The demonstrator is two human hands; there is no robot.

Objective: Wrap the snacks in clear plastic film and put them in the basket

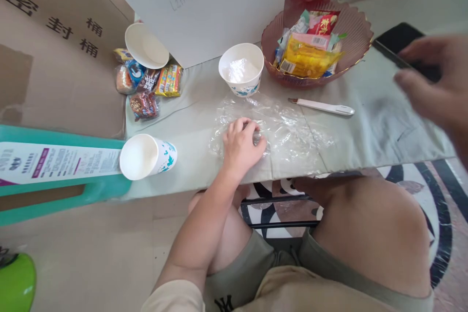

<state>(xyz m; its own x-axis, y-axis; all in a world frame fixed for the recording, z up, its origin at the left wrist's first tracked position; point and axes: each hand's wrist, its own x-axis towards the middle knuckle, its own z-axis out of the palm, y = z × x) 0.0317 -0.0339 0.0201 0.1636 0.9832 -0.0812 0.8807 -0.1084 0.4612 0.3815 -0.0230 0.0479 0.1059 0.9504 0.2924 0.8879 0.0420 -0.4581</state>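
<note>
My left hand (242, 142) rests on a sheet of clear plastic wrap (288, 131) spread on the low table (369, 122), its fingers curled and pinching the film. My right hand (435, 83) is raised at the right edge, blurred, close to a black phone (397, 39); its fingers look stretched out. A white paper bowl (241, 70) with crumpled plastic inside stands just behind the wrap. A white pen-shaped tool (323, 106) lies to the right of the bowl.
A pink scalloped bowl (356, 27) holds snack packets. More wrapped snacks (148, 87) lie at the back left under a tilted white bowl (145, 46). A paper cup (148, 156) lies on its side by a teal box (54, 165). Cardboard boxes stand behind.
</note>
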